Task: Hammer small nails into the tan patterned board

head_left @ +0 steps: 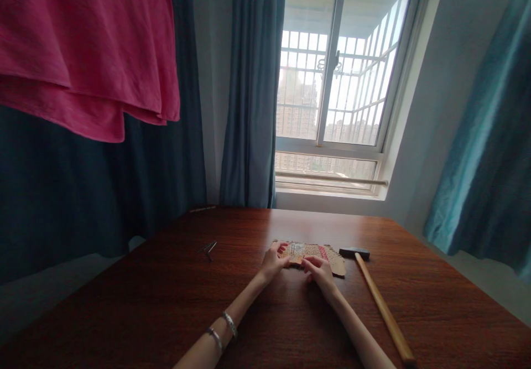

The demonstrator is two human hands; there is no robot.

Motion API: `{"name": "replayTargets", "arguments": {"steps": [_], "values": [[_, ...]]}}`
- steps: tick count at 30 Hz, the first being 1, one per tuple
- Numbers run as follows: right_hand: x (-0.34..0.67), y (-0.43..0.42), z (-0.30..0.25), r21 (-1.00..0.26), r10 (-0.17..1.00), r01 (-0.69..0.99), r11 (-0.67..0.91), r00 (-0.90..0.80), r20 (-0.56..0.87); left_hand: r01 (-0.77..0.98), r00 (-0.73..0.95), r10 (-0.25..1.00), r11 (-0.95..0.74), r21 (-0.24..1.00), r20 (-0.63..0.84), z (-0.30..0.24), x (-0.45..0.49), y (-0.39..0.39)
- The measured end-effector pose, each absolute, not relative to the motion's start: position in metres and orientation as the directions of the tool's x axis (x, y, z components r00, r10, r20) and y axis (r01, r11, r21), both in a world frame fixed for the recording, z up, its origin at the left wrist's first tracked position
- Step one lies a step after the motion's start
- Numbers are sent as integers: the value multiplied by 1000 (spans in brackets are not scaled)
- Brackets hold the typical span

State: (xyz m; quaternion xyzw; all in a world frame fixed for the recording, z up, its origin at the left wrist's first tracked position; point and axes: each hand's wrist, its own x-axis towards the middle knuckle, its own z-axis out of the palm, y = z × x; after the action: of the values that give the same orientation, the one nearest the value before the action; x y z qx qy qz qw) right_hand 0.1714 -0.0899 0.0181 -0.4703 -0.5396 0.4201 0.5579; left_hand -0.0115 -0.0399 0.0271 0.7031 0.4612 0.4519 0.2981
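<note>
A flat tan cardboard piece [334, 259] with small dots and a pink patch lies on the brown wooden table [166, 297]. My left hand [272, 261] rests on its left end, fingers curled against the edge. My right hand [318, 270] presses on its near edge, fingers bent and together. Both hands touch the cardboard. A hammer with a dark head [354, 253] and a long wooden handle [384, 308] lies just right of my right hand. Two bracelets sit on my left wrist.
A few thin nails [208, 248] lie on the table left of my hands. Behind the table are a window [332, 87] and blue curtains [251, 92]. A pink cloth [87, 48] hangs at upper left.
</note>
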Motion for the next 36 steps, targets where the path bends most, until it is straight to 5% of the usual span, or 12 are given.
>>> {"name": "replayTargets", "arguments": {"steps": [17,36], "values": [[182,-80,29,-838,835,412,358,260,484,347,324,900,-400,848,292,9,-10,-4],[163,-29,12,-767,854,521,374,128,504,348,395,892,-367,863,220,8,4,30]]}}
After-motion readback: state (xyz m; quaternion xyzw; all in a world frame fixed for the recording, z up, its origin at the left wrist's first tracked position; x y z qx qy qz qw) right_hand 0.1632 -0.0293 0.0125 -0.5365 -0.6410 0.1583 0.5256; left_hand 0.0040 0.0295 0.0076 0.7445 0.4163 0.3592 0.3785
